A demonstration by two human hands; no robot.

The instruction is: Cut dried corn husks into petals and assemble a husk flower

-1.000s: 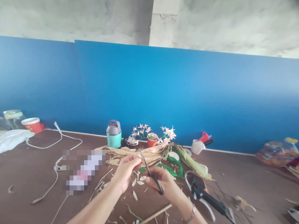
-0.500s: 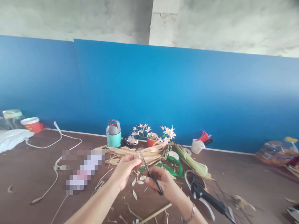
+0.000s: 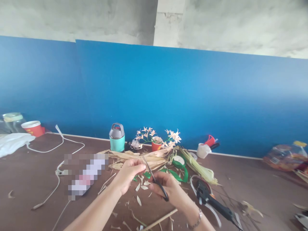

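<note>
My right hand (image 3: 166,185) grips a pair of black-handled scissors (image 3: 157,183), whose blades point up and left toward my left hand's fingertips. My left hand (image 3: 132,173) is closed in a pinch beside the blades; what sits between its thumb and finger is too small to make out. Below and between the hands, several pale cut petals (image 3: 139,201) lie on the brown table. Dried corn husks (image 3: 154,157) are spread just behind my hands. A green ribbon (image 3: 184,173) loops out to the right of them.
Behind stands a red paper cup (image 3: 156,146) with pale husk flowers (image 3: 175,136). A teal flask (image 3: 117,141) is left of it. On the right lie a black glue gun (image 3: 214,203) and a bundle of pale green husks (image 3: 201,168). A white cord (image 3: 59,166) runs across the left.
Both hands keep almost the same place. My left wrist has shifted slightly left, and the scissors' handle has moved a touch.
</note>
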